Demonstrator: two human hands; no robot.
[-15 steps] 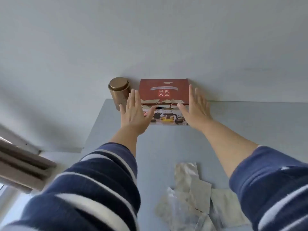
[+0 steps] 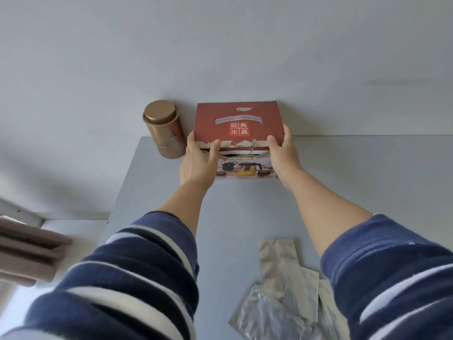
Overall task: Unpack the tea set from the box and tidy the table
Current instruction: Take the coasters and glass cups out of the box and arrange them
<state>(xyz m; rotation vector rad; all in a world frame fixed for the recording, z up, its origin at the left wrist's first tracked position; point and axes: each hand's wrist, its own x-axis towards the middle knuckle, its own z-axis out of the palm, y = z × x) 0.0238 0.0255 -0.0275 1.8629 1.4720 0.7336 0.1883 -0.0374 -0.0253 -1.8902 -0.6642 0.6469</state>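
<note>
A red tea set box (image 2: pixel 239 123) with white characters on its top and a picture of a teapot and cups on its front stands at the far edge of the grey table (image 2: pixel 245 212), against the wall. My left hand (image 2: pixel 198 163) grips its front left corner, thumb on the torn top edge. My right hand (image 2: pixel 282 153) grips its front right corner, thumb on top as well. The box's contents are hidden.
A gold round tea tin (image 2: pixel 164 130) stands just left of the box, close to my left hand. Several silver foil packets (image 2: pixel 284 288) lie on the near part of the table. The table's left edge drops off beside my left arm.
Both hands have closed onto the box's front corners; before they were spread flat in front of it. The view has come closer to the box.
</note>
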